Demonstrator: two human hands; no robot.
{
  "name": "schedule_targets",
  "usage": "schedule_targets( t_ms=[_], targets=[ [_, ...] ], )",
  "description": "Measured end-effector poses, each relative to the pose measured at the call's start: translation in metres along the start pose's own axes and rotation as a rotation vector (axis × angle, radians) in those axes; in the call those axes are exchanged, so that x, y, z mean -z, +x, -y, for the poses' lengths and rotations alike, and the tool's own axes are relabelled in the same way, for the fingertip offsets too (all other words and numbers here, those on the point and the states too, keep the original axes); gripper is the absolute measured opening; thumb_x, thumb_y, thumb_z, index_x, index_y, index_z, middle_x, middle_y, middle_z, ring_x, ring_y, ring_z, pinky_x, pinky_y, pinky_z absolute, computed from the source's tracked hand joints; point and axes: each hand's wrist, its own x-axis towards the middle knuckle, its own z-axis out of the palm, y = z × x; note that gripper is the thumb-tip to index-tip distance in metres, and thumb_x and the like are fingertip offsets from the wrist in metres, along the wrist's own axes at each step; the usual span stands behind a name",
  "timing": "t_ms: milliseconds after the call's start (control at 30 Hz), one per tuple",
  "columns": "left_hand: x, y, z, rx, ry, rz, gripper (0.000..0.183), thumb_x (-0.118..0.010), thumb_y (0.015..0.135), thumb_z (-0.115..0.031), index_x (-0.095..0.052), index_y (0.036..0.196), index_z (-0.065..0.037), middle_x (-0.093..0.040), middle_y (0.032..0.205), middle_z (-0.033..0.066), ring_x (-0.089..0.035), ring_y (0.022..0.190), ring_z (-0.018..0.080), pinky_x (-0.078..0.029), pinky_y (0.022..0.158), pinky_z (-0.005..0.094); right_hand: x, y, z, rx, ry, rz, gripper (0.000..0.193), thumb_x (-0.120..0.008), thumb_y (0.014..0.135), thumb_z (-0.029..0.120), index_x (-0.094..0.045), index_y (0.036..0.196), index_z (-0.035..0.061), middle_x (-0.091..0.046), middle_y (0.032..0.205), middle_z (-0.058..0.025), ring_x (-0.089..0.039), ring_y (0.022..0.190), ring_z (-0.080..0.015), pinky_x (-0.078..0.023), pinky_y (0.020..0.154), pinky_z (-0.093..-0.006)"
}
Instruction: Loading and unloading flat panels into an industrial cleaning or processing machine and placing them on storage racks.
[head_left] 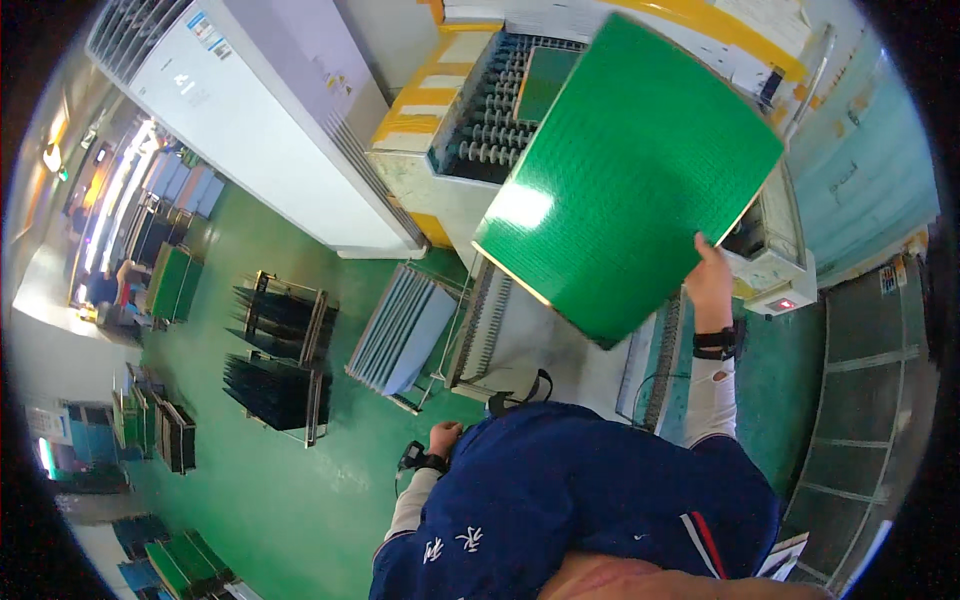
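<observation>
A large green circuit board panel [640, 180] is held up at a tilt in front of the roller conveyor machine. My right hand [709, 280] grips its lower right edge, the thumb on the green face and the other fingers hidden behind. Light glares off the panel's left part, and a thin pale border runs along its lower left edge. A second green panel [545, 85] lies on the conveyor rollers [492, 140], partly covered by the held one. Down by my left side, my left hand [445, 438] is curled closed with nothing visible in it.
A tall white air conditioner [260, 130] stands left of the machine [400, 150]. A rack of grey-blue panels [400, 335] and racks of dark panels [275, 390] stand on the green floor. Below the held panel is a pale frame with toothed rails [485, 320].
</observation>
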Motion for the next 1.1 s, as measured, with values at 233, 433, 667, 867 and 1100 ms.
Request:
schedule_targets(
  t_ms=[233, 433, 667, 867, 1100],
  targets=[
    [0.0, 0.01, -0.015, -0.053, 0.066, 0.034, 0.034, -0.068, 0.079, -0.026, -0.067, 0.098, 0.002, -0.069, 0.084, 0.01, -0.064, 0.073, 0.016, -0.051, 0.07, 0.0298, -0.023, -0.044, -0.019, -0.667, 1.238, 0.248, 0.004, -0.062, 0.082, 0.006, -0.062, 0.086, 0.0051, -0.063, 0.088, -0.0066, -0.062, 0.075, -0.0193, -0.053, 0.067, -0.0353],
    [0.0, 0.016, -0.017, -0.176, 0.227, 0.038, 0.034, -0.068, 0.079, -0.028, -0.068, 0.095, 0.002, -0.07, 0.08, 0.0103, -0.065, 0.07, 0.0164, -0.051, 0.068, 0.0304, -0.041, -0.064, -0.051, -0.784, 1.409, 0.188, 0.015, -0.058, 0.085, 0.002, -0.059, 0.099, 0.0074, -0.064, 0.095, -0.0056, -0.062, 0.08, -0.0188, -0.053, 0.069, -0.0312],
    [0.007, -0.002, -0.044, -0.1, 0.225, 0.071, 0.036, -0.067, 0.079, -0.031, -0.068, 0.096, 0.001, -0.07, 0.082, 0.0122, -0.066, 0.075, 0.0185, -0.05, 0.072, 0.0304, -0.049, -0.057, -0.036, -0.818, 1.434, 0.068, 0.004, -0.06, 0.086, 0.006, -0.058, 0.089, 0.0049, -0.061, 0.087, -0.0061, -0.059, 0.08, -0.019, -0.052, 0.076, -0.0341],
    [0.005, 0.011, -0.023, -0.072, 0.213, 0.064, 0.038, -0.067, 0.079, -0.032, -0.068, 0.098, 0.001, -0.07, 0.087, 0.0128, -0.066, 0.08, 0.0192, -0.05, 0.076, 0.0312, -0.06, -0.043, -0.021, -0.821, 1.382, 0.098, 0.011, -0.061, 0.088, 0.015, -0.057, 0.086, 0.0048, -0.059, 0.083, -0.0074, -0.06, 0.083, -0.0212, -0.052, 0.077, -0.0364],
    [0.003, 0.001, -0.026, -0.007, 0.104, 0.047, 0.039, -0.068, 0.079, -0.032, -0.068, 0.099, 0.001, -0.07, 0.089, 0.0127, -0.066, 0.081, 0.0196, -0.05, 0.076, 0.0309, -0.071, -0.03, -0.025, -0.826, 1.234, 0.189, 0.021, -0.062, 0.088, 0.023, -0.056, 0.091, 0.0041, -0.062, 0.087, -0.0109, -0.062, 0.08, -0.0221, -0.05, 0.073, -0.0348]
  ],
)
